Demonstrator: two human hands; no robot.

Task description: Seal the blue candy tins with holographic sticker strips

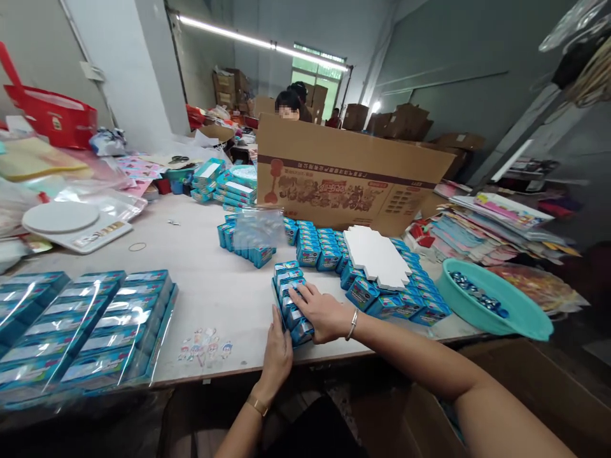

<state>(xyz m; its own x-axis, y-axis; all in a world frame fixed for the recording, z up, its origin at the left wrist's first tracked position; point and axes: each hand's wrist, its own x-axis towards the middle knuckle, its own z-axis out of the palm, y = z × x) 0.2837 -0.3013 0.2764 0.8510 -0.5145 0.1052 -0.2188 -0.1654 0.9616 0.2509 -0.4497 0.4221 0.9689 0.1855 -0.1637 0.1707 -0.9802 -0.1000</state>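
A short row of small blue boxes [288,287] lies near the front edge of the white table [200,273]. My left hand [278,353] presses against the near end of this row, fingers together. My right hand [324,312], with a bracelet on the wrist, lies over the right side of the row, fingers spread across the boxes. Both hands squeeze the row between them. More blue boxes [382,286] stand in rows just behind, with a white cut-out card [375,254] lying on top of them.
Wrapped packs of blue boxes [86,324] lie at the front left. A large printed carton [348,175] stands behind, with people beyond it. A teal basin [496,305] of small dark items sits at the right. White scale [71,222] at left, stickers [205,348] near the edge.
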